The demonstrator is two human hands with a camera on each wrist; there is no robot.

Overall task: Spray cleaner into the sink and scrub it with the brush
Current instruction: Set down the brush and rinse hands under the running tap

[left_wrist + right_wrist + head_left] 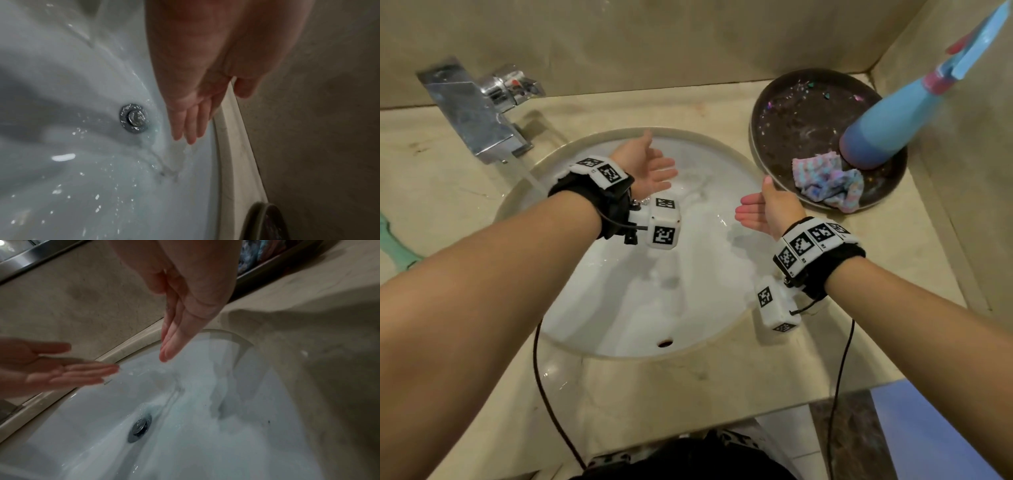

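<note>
Beige counter (722, 383) surrounds the wet sink (654, 308), over which left hand (645, 168) and right hand (767, 210) hover released, holding nothing.

Probably a bathroom: white sink (640, 308), chrome tap (482, 113), stone counter (688, 387).

A beige stone surface (722, 383) fills most of the head view, running from the back wall at the top down to its front edge near the bottom of the frame. A round white sink (640, 308) is set into it at the centre, its pale rim flush with the stone. At the upper left of the frame a chrome tap (479, 113) stands on the surface, its spout reaching towards the basin. At the upper right a dark round tray (787, 113) lies on the surface just beside the sink rim. At the far left edge a green object (393, 243) lies on the stone, mostly cut off.
</note>
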